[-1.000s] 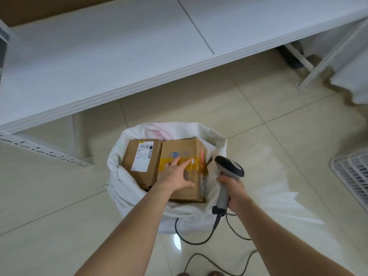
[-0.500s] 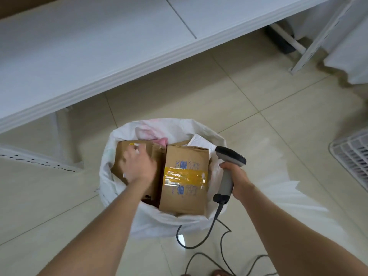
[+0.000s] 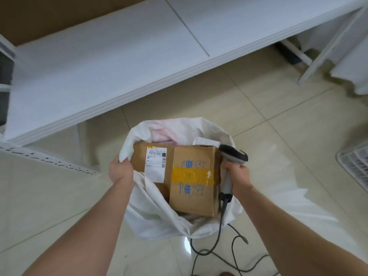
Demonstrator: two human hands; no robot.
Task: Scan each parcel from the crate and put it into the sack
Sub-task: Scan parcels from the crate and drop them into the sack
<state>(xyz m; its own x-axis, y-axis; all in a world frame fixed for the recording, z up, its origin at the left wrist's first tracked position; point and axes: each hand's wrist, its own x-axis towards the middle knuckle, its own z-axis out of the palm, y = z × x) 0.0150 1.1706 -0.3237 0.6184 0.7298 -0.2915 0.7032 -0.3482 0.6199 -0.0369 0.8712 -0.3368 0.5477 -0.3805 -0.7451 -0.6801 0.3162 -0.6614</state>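
Left forearm [image 3: 93,226] and right forearm [image 3: 294,230] bare; left grip [image 3: 120,170] and right grip [image 3: 238,178] bare hands.

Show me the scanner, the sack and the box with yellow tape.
scanner [image 3: 232,154]: head view, on its dark head.
sack [image 3: 151,212]: head view, on its near white wall.
box with yellow tape [image 3: 192,176]: head view, on the tape band.

Fingertips of the left hand [image 3: 120,172] are lost inside the rim fold of the sack [image 3: 151,212] that it grips. The sack wall covers the lower part of the labelled carton [image 3: 139,156], and the print on its shipping label [image 3: 155,168] is too small to read. A pink item [image 3: 161,132] behind it is mostly hidden. The right hand [image 3: 239,177] wraps its fingers out of sight behind the barcode scanner [image 3: 233,156]. The cable [image 3: 201,253] leaves at the bottom edge, and the crate [image 3: 356,166] is cut by the right edge.
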